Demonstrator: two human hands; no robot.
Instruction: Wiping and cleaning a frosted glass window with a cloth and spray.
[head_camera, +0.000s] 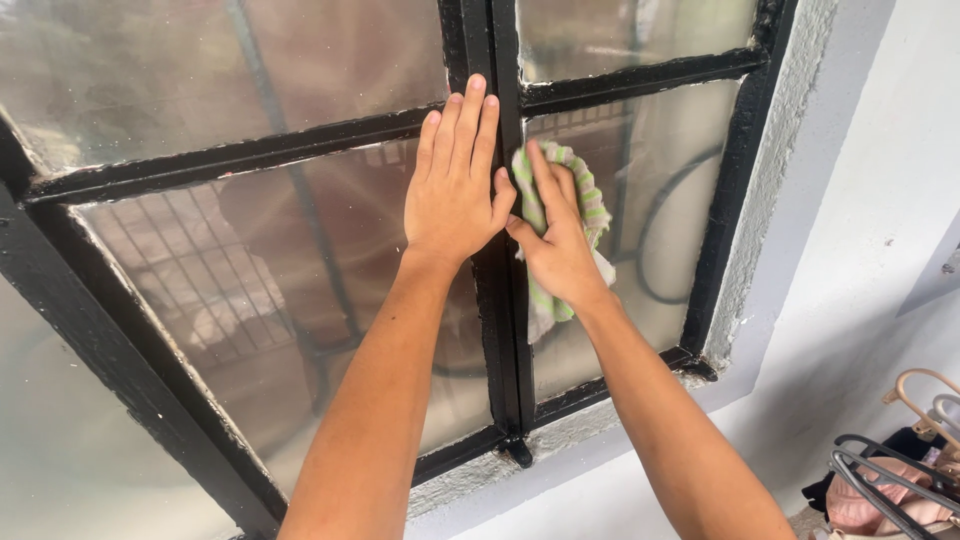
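Against the glass near the frame's centre, the right hand (556, 240) presses a green-and-white striped cloth (590, 205) flat to the frosted pane (665, 200), fingers extended over it, the cloth's tail hanging below the palm. Just left of it, thumbs touching, the left hand (455, 185) lies flat and spread across the neighbouring pane (260, 270) and the black centre mullion (497, 310). Black bars frame every pane; flaking paint edges the glass. At lower right, clothes hangers (890, 475) rest on clothing. Hard pressure could crack old glass, and the loose cloth could snag on the rough frame.
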